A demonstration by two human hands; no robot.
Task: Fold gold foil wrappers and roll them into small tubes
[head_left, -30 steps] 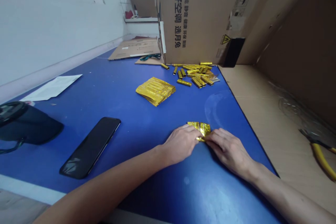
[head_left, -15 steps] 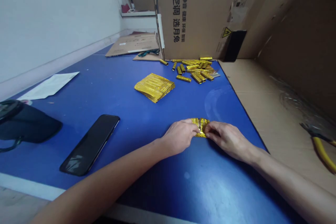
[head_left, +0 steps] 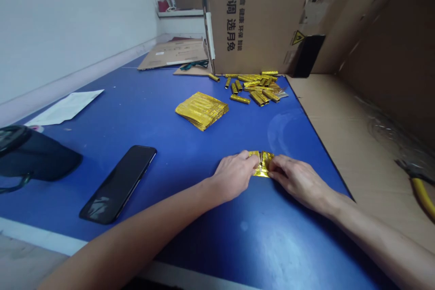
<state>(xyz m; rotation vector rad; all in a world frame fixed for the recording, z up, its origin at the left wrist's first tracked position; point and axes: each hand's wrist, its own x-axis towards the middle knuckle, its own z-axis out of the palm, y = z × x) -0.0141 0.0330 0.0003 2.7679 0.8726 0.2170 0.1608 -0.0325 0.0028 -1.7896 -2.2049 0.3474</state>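
A small sheet of shiny gold foil paper (head_left: 267,159) lies on the blue table, its two sides folded in so that a narrow slit runs down its middle. My left hand (head_left: 237,173) grips the left side, fingers curled and pressed together. On the right side, my right hand (head_left: 295,176) pinches the foil edge between thumb and fingers. Fingertips cover parts of the sheet. Beyond the hands rests a stack of flat gold foil sheets (head_left: 203,109). Farther back is a heap of folded gold foil pieces (head_left: 260,96), shaped like small tubes.
At left lie a black phone (head_left: 118,184), a dark mug (head_left: 37,154) and a white paper (head_left: 66,108). A large cardboard box (head_left: 261,18) with a dark phone-like slab (head_left: 308,56) stands behind. Yellow-handled pliers (head_left: 422,192) lie on cardboard at right.
The left fingers have moved up a little along the foil, and the right fingers have shifted slightly at its edge. The whole view has shifted slightly.
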